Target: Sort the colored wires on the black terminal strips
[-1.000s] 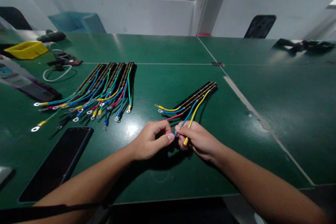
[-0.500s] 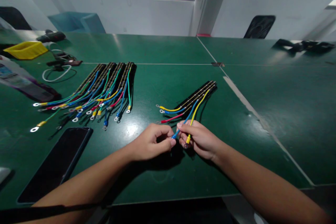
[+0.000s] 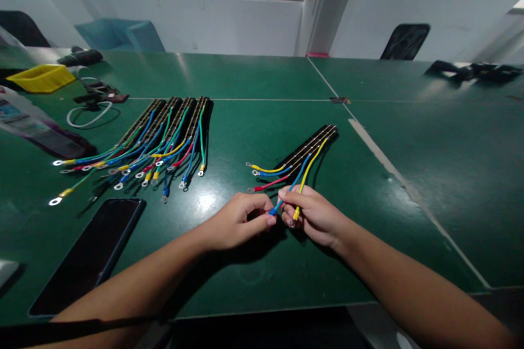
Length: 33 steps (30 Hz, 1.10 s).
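Observation:
A black terminal block (image 3: 309, 148) lies slanted on the table, with several coloured wires running from it toward me. My left hand (image 3: 241, 222) pinches the lug end of a blue wire (image 3: 300, 168) between thumb and forefinger; the lug's ring is hidden by the fingers. Just to the right, my right hand (image 3: 313, 212) grips the same blue wire a little higher up. A yellow wire (image 3: 309, 172) passes over the right hand's fingers, its lug pointing down. Two more wires, a yellow and a blue, and a red wire (image 3: 271, 183) lie loose to the left.
Several wired terminal blocks (image 3: 200, 120) lie side by side on the left. A phone (image 3: 88, 256) rests by my left forearm. Farther left are a bottle (image 3: 45, 128), a yellow bin (image 3: 43, 77) and a white cable (image 3: 90, 120). Black items (image 3: 475, 72) sit far right on the green table (image 3: 429, 147).
Both hands and the wire ends have shifted very slightly to the right. The pinch on the blue wire looks the same.

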Tool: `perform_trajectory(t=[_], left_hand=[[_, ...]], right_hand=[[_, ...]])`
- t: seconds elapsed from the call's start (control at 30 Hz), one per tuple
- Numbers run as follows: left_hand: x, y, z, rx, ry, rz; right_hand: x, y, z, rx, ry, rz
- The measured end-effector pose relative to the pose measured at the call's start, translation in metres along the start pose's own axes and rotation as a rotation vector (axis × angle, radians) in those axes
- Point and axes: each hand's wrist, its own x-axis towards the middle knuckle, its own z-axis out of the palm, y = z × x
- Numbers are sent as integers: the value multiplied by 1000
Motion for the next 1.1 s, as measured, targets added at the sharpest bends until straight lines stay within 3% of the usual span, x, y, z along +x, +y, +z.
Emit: perform_trajectory(t=[0.4,0.77,1.1], left_hand=[[0,-3,1,-137,1,-59],[0,1,1,43,12,11],[0,-1,0,55,44,-26]], right_hand=[[0,1,0,-72,-2,-10],[1,-2,-1,-38,-19,9],[-1,-3,-1,-46,-9,20]])
